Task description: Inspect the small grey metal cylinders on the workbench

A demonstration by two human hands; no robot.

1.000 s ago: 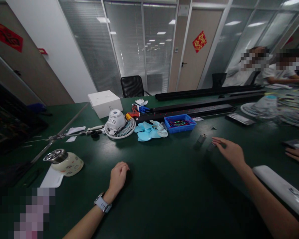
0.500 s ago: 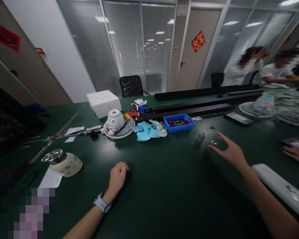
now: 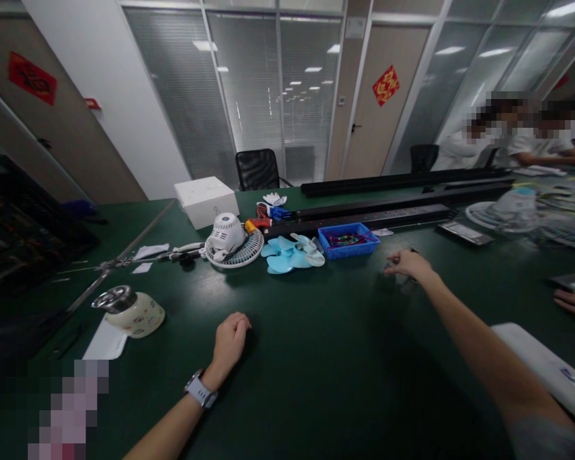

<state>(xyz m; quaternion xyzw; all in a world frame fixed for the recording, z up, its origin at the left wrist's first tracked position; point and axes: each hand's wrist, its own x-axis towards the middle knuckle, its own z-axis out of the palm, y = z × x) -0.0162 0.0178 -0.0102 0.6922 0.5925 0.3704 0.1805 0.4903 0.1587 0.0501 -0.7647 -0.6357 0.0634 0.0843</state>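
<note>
Fingers of our left hand (image 3: 230,337) curl in a loose fist, well left of the tray (image 3: 352,251). Just right of the tray, our right hand (image 3: 409,263) hoods a small cylinder (image 3: 404,283); we cannot tell its grip. Probably light, stiff, slick: pinch its sides.

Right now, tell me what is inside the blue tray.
The blue tray holds a tangle of small red, green and purple pieces, too blurred to identify. Its floor beneath them is covered.

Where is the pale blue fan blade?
In the head view, the fan blade lies centrally, between the white fan grille to its left and the blue tray to its right.
</note>
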